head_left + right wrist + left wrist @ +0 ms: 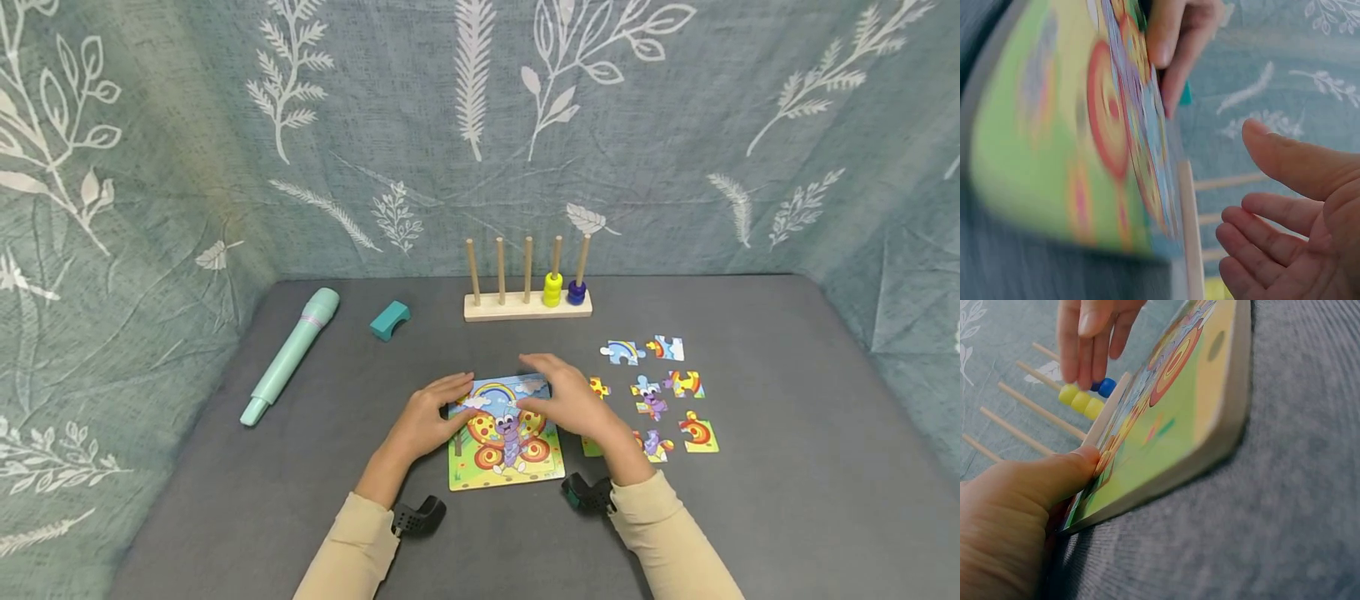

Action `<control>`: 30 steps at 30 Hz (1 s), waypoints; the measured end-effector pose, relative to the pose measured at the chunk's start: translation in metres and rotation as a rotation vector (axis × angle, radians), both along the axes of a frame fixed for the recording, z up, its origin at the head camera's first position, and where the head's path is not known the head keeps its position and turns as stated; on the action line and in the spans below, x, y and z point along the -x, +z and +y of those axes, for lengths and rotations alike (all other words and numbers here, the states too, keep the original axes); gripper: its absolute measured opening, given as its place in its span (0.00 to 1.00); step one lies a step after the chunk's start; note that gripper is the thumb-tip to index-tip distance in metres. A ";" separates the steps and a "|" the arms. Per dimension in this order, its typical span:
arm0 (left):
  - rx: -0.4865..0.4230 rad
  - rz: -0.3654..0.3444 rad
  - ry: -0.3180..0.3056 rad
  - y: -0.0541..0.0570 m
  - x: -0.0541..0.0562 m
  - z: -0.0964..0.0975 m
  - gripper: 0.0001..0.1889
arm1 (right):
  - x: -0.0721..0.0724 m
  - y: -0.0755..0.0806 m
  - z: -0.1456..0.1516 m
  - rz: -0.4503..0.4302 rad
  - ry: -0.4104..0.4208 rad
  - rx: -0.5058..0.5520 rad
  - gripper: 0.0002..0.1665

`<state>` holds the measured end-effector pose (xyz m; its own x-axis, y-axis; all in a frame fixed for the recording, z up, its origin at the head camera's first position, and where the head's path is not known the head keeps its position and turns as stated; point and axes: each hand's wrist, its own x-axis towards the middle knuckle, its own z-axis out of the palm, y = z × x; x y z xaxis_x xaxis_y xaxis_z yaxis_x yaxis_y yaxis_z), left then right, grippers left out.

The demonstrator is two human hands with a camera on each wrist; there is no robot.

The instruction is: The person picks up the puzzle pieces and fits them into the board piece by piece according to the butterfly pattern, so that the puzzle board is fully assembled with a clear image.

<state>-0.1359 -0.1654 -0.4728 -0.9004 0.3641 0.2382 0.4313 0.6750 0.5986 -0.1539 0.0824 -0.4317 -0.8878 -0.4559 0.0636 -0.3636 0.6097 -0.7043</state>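
A square puzzle board [506,465] printed with a smiling butterfly and a rainbow lies on the dark table in front of me. My left hand [426,427] grips its left side, thumb [1072,472] over the top face; the other fingers are mostly hidden in the left wrist view. Over the board's upper right corner is my right hand [573,400], its thumb and fingers spread apart. The right wrist view shows this hand [1297,231] holding nothing, with a gap between it and the board.
Several loose jigsaw pieces [699,433] lie right of the board, some partly behind my right forearm. A wooden peg rack [495,310] with yellow and blue beads stands at the back. Farther left are a teal arch block [388,320] and a mint-green tube-shaped object [291,358].
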 end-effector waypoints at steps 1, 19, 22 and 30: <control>-0.001 -0.004 0.002 0.000 0.000 0.000 0.26 | 0.001 0.002 0.005 0.000 -0.009 -0.008 0.39; -0.007 -0.016 0.009 0.003 0.000 -0.001 0.27 | 0.035 0.012 0.111 -0.068 -0.154 -0.069 0.37; -0.004 -0.016 0.011 0.003 0.000 -0.001 0.27 | 0.043 0.009 0.121 -0.088 -0.164 -0.071 0.37; -0.008 -0.014 0.004 0.001 0.000 -0.001 0.27 | 0.058 0.002 0.134 -0.055 -0.122 -0.204 0.35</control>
